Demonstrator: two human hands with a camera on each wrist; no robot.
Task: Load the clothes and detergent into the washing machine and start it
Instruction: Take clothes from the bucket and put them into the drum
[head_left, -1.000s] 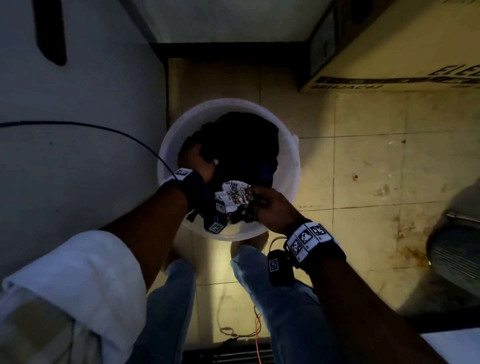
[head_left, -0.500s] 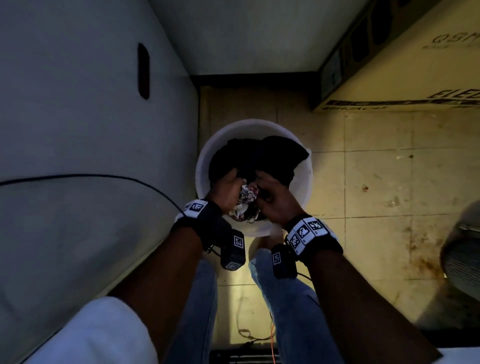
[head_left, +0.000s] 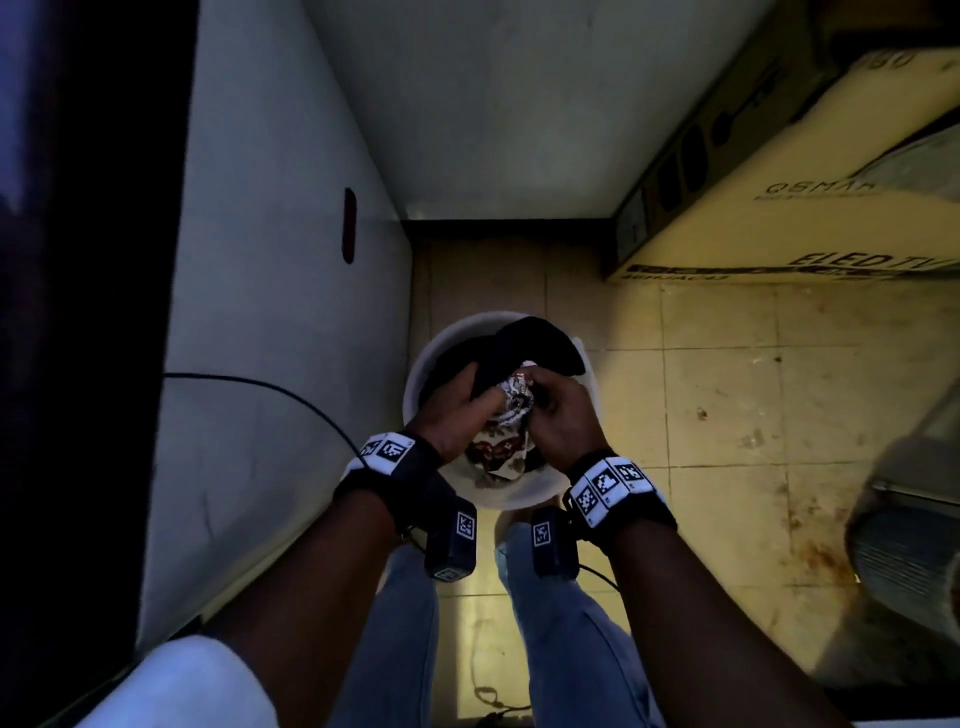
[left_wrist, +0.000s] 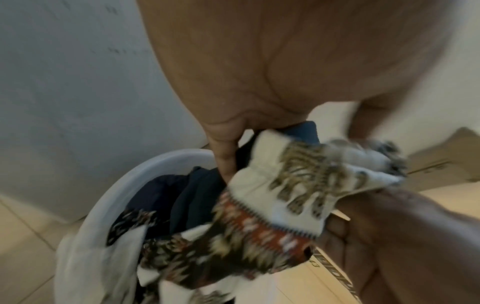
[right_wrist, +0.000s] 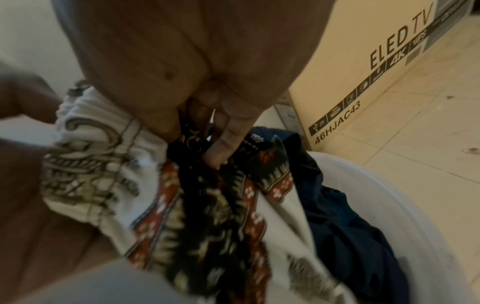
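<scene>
A white plastic bucket (head_left: 519, 501) stands on the floor between a white appliance and my legs. It holds dark clothes (head_left: 540, 345) and a white patterned garment (head_left: 506, 434) with red and black bands. My left hand (head_left: 457, 408) and right hand (head_left: 558, 410) both grip the bunched patterned garment (left_wrist: 298, 185) above the bucket. In the left wrist view a dark blue cloth (left_wrist: 197, 197) hangs under the left palm. In the right wrist view my fingers (right_wrist: 223, 144) pinch the patterned garment (right_wrist: 207, 205) over the dark blue clothes (right_wrist: 345, 226).
The white side of a washing machine (head_left: 275, 364) fills the left, with a black cable (head_left: 260, 384) across it. A cardboard TV box (head_left: 779, 208) leans at the back right. Tiled floor (head_left: 727, 415) lies to the right. A grey ribbed object (head_left: 909, 545) sits at the right edge.
Both hands have come together on the patterned garment and lifted it higher out of the bucket, along with dark cloth. The head view has pulled back and up.
</scene>
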